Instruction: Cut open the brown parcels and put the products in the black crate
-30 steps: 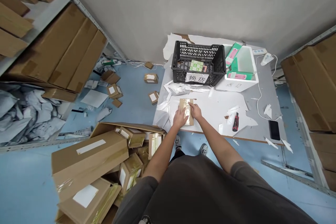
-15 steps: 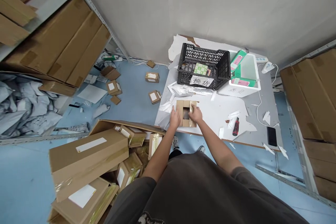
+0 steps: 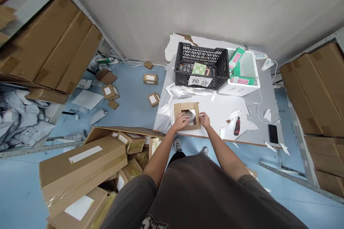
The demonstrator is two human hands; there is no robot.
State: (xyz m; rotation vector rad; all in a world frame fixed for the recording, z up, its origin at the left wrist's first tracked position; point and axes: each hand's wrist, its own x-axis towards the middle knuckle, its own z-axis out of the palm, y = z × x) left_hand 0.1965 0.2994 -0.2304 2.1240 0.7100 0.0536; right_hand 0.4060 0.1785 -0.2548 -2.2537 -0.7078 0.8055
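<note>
Handling a light, open carton (image 3: 188, 106)

It sat at my twelve o'clock on the table (image 3: 270, 103). My hands were apart: left hand (image 3: 181, 122) spread over its mouth from eight; right hand (image 3: 205, 120) at its three-o'clock edge, whether pinching I couldn't tell. Walls seemed stiff, flaps bendy; nine and three looked the best holds.

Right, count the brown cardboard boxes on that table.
1: the open box, near the table's front edge before the black crate, the left hand at its opening and the right hand by its right side. The crate or white bin could hide more.
</note>
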